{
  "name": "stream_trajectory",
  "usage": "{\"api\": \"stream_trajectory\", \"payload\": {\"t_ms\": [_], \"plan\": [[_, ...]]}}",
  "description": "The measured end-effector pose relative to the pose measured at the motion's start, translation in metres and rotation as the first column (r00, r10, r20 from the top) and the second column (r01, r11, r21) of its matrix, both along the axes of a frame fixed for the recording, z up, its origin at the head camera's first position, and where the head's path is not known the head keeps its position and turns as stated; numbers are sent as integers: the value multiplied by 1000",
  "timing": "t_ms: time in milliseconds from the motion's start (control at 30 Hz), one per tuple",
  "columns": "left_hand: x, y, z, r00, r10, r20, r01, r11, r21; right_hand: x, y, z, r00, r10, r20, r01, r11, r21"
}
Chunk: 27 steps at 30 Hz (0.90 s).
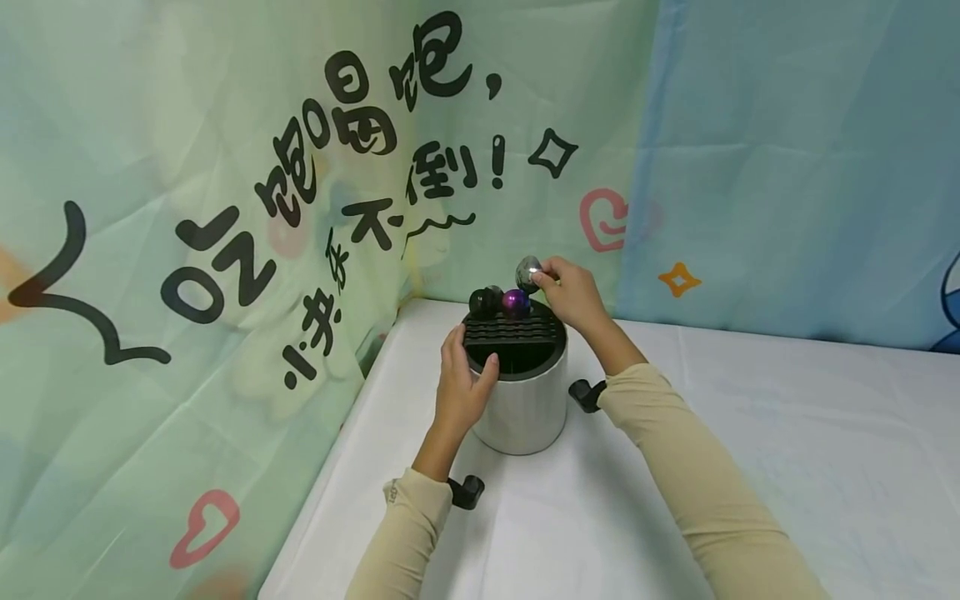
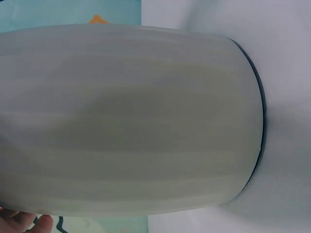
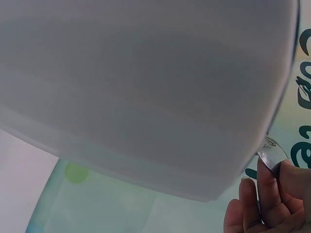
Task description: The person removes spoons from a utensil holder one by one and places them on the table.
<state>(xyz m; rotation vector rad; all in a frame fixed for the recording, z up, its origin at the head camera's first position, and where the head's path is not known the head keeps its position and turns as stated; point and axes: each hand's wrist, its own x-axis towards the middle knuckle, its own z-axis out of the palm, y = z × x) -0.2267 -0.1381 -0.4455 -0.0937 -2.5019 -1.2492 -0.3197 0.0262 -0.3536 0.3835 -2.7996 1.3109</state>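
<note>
A white round utensil holder (image 1: pixel 519 417) with a black slotted top stands on the table. My left hand (image 1: pixel 461 387) holds its near left side, fingers along the wall and thumb at the front rim. In the left wrist view the holder's wall fills most of the picture, with a few fingertips (image 2: pixel 43 224) at its lower edge. Above the far right rim my right hand (image 1: pixel 573 292) pinches a shiny silver spoon (image 1: pixel 527 273); its lower part is hidden. Beside it, a purple spoon head (image 1: pixel 516 302) and a black one (image 1: pixel 482 302) stick up from the slots.
A white cloth covers the table (image 1: pixel 787 450). Printed fabric walls (image 1: pixel 480 250) rise behind and on the left, close to the holder. Black wrist-camera mounts (image 1: pixel 468 492) protrude near both sleeves.
</note>
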Motion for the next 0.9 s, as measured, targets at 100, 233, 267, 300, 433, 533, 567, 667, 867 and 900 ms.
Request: {"api": "stream_trajectory", "payload": {"t_ms": [100, 233, 267, 300, 433, 533, 567, 667, 867, 900], "plan": [[0, 0, -1, 1000, 1, 0, -1, 1000, -2, -1, 0, 3, 1000, -3, 7, 3, 1000, -2], [0, 1, 0, 1000, 2, 5, -2, 1000, 0, -1, 0, 7, 1000, 2, 2, -2, 1000, -3], [0, 1, 1, 1000, 2, 6, -2, 1000, 1, 0, -1, 8, 1000, 3, -3, -3, 1000, -4], [0, 0, 1, 1000, 1, 3, -1, 1000, 3, 1, -1, 10, 1000, 3, -9, -4, 1000, -6], [0, 0, 0, 1000, -1, -4, 1, 1000, 0, 3, -1, 17, 999, 8, -41, -8, 1000, -15], [0, 0, 0, 1000, -1, -9, 1, 1000, 1, 5, -1, 23, 998, 18, -61, -19, 999, -27], [0, 0, 0, 1000, -1, -9, 1, 1000, 2, 6, -1, 25, 998, 20, -66, -22, 999, -30], [1, 0, 0, 1000, 0, -10, 1, 1000, 7, 6, -1, 29, 997, 28, -73, -31, 999, -38], [1, 1, 1, 1000, 1, -9, -1, 1000, 10, 5, 2, 36, 996, 24, -84, -28, 998, -55], [1, 1, 1, 1000, 1, -11, 0, 1000, 11, 5, 3, 36, 996, 21, -83, -26, 998, -57]]}}
